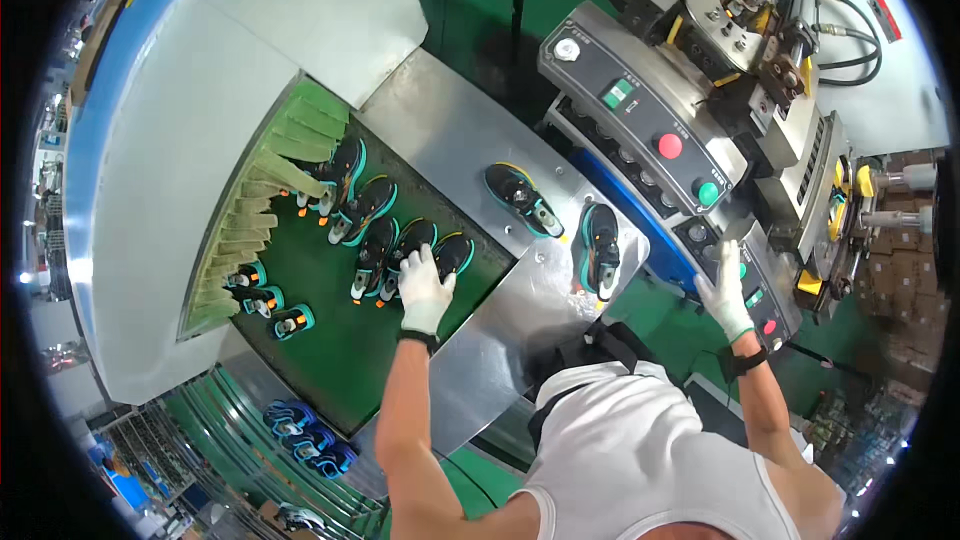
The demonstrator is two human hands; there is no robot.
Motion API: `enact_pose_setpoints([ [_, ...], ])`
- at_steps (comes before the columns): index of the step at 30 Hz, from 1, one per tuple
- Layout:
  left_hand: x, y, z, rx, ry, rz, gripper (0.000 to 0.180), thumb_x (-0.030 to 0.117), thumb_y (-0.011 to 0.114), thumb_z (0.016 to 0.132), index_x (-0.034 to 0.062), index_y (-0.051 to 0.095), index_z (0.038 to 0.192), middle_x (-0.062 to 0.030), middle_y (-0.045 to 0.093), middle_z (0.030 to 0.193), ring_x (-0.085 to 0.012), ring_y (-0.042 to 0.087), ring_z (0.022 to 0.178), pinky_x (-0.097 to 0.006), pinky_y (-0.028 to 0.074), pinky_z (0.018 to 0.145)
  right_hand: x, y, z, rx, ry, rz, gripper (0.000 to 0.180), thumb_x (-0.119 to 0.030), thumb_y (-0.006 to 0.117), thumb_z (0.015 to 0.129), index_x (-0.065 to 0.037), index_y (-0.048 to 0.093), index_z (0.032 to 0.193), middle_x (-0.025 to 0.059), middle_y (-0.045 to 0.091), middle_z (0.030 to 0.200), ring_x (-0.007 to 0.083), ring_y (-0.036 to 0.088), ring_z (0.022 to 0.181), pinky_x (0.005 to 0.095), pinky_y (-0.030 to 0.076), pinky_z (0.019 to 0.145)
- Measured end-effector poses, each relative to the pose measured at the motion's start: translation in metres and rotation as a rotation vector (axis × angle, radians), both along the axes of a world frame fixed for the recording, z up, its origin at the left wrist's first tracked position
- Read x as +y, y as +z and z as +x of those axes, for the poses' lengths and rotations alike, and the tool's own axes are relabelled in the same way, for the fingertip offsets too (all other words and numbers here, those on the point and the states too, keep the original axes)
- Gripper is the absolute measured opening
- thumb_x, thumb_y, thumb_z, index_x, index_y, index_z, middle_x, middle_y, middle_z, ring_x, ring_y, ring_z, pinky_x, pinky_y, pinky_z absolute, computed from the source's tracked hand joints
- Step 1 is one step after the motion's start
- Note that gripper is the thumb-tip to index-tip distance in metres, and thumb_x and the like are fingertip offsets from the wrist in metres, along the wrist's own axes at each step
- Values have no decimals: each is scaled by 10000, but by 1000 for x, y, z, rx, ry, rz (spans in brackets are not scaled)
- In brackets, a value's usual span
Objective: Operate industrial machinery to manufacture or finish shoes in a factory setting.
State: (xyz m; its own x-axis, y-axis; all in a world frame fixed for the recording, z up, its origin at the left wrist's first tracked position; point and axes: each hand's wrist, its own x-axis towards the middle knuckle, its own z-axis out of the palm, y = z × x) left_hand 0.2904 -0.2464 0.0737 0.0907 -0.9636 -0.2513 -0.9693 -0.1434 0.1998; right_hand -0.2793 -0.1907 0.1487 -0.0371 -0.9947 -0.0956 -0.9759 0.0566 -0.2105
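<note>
My left hand (424, 287), in a white glove, rests on a black and teal shoe (452, 255) at the near end of a row of shoes on the green conveyor belt (340, 340). My right hand (726, 290), also gloved, presses on the grey control panel (650, 130) of the machine, near its lower buttons, fingers spread. Two more black and teal shoes (522, 198) lie soles down on the metal table (450, 130), the second shoe (600, 248) by the table's right edge.
Several shoes (365, 205) sit on the belt near green curtain strips (270, 170). Small shoe parts (268, 300) lie at the belt's left. The panel has a red button (670, 145) and a green button (707, 193). Blue shoes (305, 435) rest on a lower rack.
</note>
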Motion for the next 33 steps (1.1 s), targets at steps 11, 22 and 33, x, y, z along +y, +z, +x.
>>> enact_pose_setpoints([
  [11,7,68,-45,932,316,66,412,164,760,865,-74,653,1184,-115,721,969,-132,670,853,-309,534,765,-22,20,121,-663,-116,376,730,-385,691,937,57,449,1465,281,503,1482,366,478,1407,408,380,1174],
  [22,-113,208,-263,1199,-537,-60,486,22,748,867,-37,595,1324,-109,663,1290,-198,640,1154,-345,501,1004,-81,72,95,-2302,-97,446,538,-472,626,1003,-38,624,1322,72,706,1239,137,654,1142,342,535,1001],
  [33,-455,162,-495,434,-922,-397,460,205,678,943,-52,585,1312,-254,644,1249,-366,630,1184,-416,494,1019,-64,102,-93,-2490,-346,-74,1005,-280,920,764,-55,348,1560,107,514,1511,232,535,1351,416,439,1138],
])
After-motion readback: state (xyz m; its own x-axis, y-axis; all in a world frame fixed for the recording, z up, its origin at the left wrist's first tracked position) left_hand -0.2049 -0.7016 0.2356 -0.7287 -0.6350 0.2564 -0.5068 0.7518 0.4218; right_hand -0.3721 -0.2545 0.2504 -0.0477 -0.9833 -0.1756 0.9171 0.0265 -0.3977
